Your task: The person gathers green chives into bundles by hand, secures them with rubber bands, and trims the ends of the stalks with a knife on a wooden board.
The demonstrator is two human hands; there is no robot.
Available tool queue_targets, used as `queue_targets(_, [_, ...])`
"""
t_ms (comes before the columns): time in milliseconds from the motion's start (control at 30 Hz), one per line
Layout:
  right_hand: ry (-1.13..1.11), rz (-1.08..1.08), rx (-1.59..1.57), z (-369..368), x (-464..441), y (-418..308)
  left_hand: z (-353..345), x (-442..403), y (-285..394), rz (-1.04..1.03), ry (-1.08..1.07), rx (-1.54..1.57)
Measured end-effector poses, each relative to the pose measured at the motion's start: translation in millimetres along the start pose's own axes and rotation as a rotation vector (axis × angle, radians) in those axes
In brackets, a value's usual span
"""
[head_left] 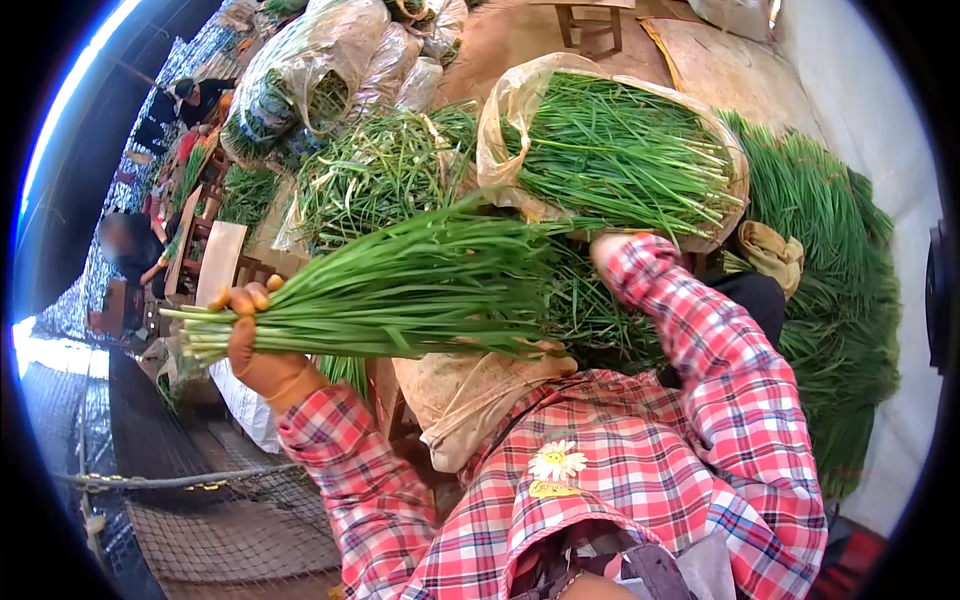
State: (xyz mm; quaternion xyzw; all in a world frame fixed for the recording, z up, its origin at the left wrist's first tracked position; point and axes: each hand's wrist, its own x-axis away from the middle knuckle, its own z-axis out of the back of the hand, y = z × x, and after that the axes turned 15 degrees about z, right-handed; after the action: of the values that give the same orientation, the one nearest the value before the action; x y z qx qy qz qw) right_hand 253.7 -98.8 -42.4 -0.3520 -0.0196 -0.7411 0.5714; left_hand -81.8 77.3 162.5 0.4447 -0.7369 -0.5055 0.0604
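Head view. Holding a bunch of green stalks [420,285] in the left hand [262,365], up in front of the plaid shirt [640,450] and lying nearly level. Closed round the stalks with fingers wrapped tight, close to the pale ends [195,338]. Projecting in short stubs past the fist on one side; fanning out in long blades on the other, above a tan cloth [450,400].

At the lower edge of a plastic-wrapped heap of stalks [620,150]: the right hand [608,250], mostly behind its cuff and blurred. Cannot tell whether spread, closed or holding anything there.

Nearby: a loose pile of leaves [380,180] beside the wrapped heap, and stacked greens [840,290] on the far right.

On handling (judged by eye): likely light for a single handful, but leaf-heavy, hence prone to tip down at the free end when held by the base alone. To be treated as soft and limp along the blades, firmer at the pale stems. Possibly slippery between neighbouring stalks, so apt to shed strands from a slack grip. Easily creased or bruised in the green part.

Best hold: full fist round the pale stems, just short of the ends, firm without crushing. For steadiness, support loosely from underneath at mid-length; avoid pinching by the tips.
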Motion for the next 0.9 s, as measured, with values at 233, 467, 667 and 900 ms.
queue_targets(233, [0.952,0.935,-0.354,53,70,-115,-63,-19,-59,0.133,0.373,-0.321])
queue_targets(467, [0.637,0.692,-0.675,62,31,-150,-91,-31,-95,0.509,0.248,-0.094])
queue_targets(667, [0.080,0.721,-1.648,48,47,-107,-24,-4,-118,0.633,-0.066,-0.121])
queue_targets(900, [-0.246,0.718,-1.729,-12,20,-123,-38,8,-151,0.808,-0.316,0.182])
